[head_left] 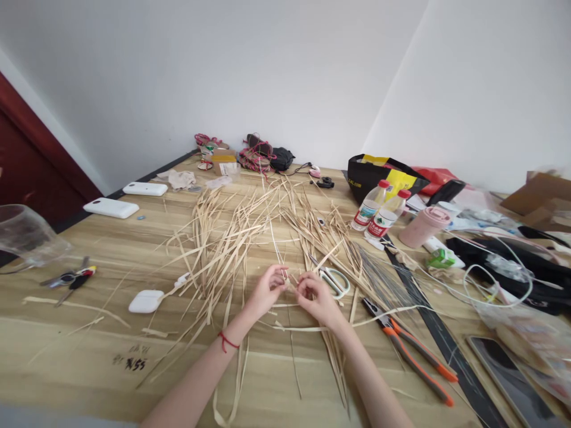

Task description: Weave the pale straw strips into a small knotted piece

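On my feed, L hand's [268, 289] fingertips pinch a thin, straw-coloured, flat fibre strip [288, 285] b/w both hands; R hand's [316, 296] fingers curl in beside it, but can't tell if they grip. I'd worry re: the loose tan straw strips [223, 238] just beyond the fingers snagging it, or pale-green-handled metal scissors [338, 284] near R fingers getting knocked.

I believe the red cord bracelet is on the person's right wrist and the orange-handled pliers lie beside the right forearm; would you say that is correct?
Not quite: the head view shows the red cord bracelet on the left wrist. The orange-handled pliers do lie beside the right forearm.
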`<move>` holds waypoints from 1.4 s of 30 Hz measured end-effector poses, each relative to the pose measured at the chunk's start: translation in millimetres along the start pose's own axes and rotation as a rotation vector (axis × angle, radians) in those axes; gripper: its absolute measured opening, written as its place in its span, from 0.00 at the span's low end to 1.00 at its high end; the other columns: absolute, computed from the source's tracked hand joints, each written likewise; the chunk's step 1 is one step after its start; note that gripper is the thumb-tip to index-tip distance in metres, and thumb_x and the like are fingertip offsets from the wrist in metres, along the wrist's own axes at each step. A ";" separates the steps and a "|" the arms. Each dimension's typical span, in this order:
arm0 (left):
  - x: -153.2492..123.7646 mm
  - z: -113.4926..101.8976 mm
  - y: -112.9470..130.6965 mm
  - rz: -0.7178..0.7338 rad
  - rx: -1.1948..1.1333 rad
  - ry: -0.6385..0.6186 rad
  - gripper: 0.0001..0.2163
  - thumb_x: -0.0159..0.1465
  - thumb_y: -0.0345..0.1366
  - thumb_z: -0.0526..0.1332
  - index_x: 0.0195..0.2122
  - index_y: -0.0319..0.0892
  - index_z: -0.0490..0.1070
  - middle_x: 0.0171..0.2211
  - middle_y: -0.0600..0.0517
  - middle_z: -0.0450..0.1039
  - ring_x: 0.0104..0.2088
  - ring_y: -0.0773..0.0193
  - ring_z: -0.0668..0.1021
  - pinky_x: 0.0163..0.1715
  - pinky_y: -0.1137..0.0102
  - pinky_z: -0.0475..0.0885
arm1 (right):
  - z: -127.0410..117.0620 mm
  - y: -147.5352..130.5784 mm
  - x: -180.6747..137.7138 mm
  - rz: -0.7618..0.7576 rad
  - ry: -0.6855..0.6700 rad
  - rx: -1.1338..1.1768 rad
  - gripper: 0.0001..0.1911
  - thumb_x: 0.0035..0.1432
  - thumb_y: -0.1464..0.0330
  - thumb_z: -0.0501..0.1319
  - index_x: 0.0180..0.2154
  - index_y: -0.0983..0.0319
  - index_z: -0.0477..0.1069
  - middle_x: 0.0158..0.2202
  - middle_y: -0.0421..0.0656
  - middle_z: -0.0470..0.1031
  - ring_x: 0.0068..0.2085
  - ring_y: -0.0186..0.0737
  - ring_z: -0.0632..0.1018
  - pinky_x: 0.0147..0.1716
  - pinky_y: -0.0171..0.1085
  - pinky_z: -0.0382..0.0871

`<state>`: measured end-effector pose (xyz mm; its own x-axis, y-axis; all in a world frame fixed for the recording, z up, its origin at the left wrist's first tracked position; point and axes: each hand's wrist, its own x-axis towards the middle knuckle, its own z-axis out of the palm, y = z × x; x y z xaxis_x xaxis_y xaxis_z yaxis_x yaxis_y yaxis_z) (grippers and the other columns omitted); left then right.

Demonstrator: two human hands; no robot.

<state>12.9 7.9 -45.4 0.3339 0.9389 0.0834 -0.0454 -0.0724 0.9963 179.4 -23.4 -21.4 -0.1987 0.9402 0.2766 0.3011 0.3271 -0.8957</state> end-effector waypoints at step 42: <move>-0.1 4.7 -3.9 -0.066 -0.177 -0.027 0.24 0.52 0.28 0.62 0.50 0.44 0.58 0.41 0.50 0.65 0.41 0.63 0.73 0.45 0.64 0.69 | 4.5 24.3 -0.2 0.114 -0.142 -0.009 0.04 0.44 0.75 0.56 0.21 0.63 0.63 0.26 0.39 0.69 0.28 0.33 0.68 0.28 0.31 0.61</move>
<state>17.5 6.5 -49.3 0.3663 0.9303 0.0204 -0.1866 0.0520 0.9811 182.5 -16.1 -44.9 -0.2925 0.9486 0.1207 0.3377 0.2206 -0.9150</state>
